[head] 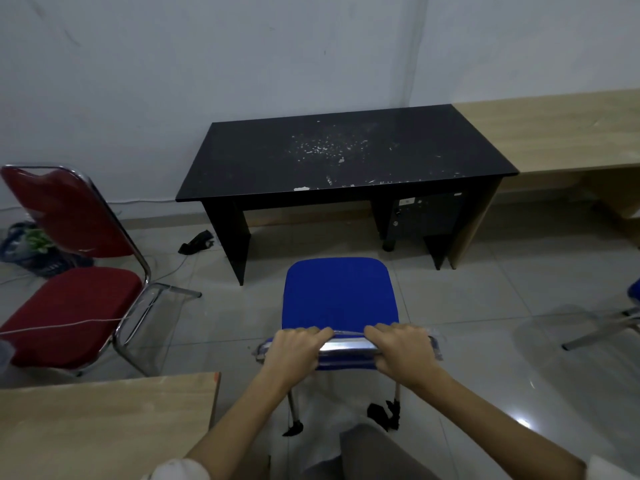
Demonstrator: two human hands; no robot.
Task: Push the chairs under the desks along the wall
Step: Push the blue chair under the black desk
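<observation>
A blue padded chair (338, 292) with a chrome frame stands on the tiled floor in front of a black desk (346, 150) that is set against the white wall. The seat's front edge is a short way out from the desk's opening. My left hand (294, 351) and my right hand (403, 349) both grip the top of the chair's backrest, side by side. A light wooden desk (554, 133) adjoins the black one on the right. A red chair (69, 271) stands out on the floor at the left, facing left.
A drawer unit (422, 216) sits under the black desk's right side. A black object (197, 242), a white cable and a bag (27, 247) lie on the floor at the left. Another wooden tabletop (104, 424) is near my left arm. Part of another chair (616, 323) shows at the right edge.
</observation>
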